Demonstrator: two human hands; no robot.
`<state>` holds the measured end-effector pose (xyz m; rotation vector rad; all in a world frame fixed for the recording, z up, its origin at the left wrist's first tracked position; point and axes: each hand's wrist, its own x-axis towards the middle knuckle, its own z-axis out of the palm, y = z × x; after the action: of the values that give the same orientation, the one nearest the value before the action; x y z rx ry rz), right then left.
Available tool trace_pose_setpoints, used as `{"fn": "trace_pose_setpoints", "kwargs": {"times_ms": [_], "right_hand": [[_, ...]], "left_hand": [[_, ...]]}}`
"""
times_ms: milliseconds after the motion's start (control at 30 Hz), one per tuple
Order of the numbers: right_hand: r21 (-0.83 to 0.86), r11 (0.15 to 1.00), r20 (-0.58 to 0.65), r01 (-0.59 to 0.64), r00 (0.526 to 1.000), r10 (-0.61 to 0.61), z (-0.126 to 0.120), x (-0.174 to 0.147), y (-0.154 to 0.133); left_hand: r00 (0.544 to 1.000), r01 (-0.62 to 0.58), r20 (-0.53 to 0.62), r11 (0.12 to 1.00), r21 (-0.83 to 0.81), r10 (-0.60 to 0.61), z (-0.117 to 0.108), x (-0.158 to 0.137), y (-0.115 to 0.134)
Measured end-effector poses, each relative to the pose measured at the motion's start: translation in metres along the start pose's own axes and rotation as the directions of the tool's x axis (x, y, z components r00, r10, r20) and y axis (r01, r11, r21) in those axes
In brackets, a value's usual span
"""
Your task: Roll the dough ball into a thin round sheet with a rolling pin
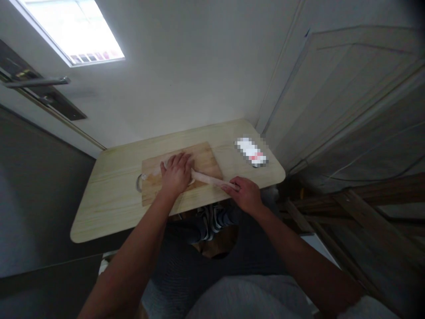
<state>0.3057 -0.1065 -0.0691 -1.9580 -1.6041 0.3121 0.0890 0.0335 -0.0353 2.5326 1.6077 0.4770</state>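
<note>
On the table lies a wooden cutting board (pixel 206 155) with white, flour-like marks near its left end. My left hand (pixel 178 170) rests flat on it, fingers stretched and slightly apart, and whatever is beneath the palm is mostly hidden. A thin pale edge, perhaps of dough, shows by the heel of this hand. A pale wooden rolling pin (pixel 212 179) slants from beside my left hand across the board's edge. Its right end is in my right hand (pixel 246 193), whose fingers are closed round it just over the table's front edge.
The light wooden table (pixel 109 190) stands against a white door with a metal handle (pixel 40 82). A blurred-out white and pink flat object (pixel 250 151) lies at the table's right. The board has a metal ring (pixel 138 183). Wooden beams (pixel 365 208) are at the right.
</note>
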Motion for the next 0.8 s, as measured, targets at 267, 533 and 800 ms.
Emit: {"fn": "trace_pose_setpoints", "kwargs": {"times_ms": [267,533,800], "right_hand": [[-0.085,0.996,0.025,-0.005,1.0,0.007,-0.008,-0.022,-0.016],[-0.144,0.959,0.014,-0.246,0.968,0.25,-0.031,-0.02,-0.015],[-0.185,0.931,0.058,-0.313,0.943,0.329,-0.036,-0.001,-0.005]], "left_hand": [[0.994,-0.037,0.107,0.995,0.088,0.028,-0.012,0.005,0.004],[0.974,-0.073,0.223,0.981,0.18,0.032,-0.008,0.026,0.012],[0.984,-0.061,0.177,0.985,0.161,0.032,0.006,0.042,0.013]]}}
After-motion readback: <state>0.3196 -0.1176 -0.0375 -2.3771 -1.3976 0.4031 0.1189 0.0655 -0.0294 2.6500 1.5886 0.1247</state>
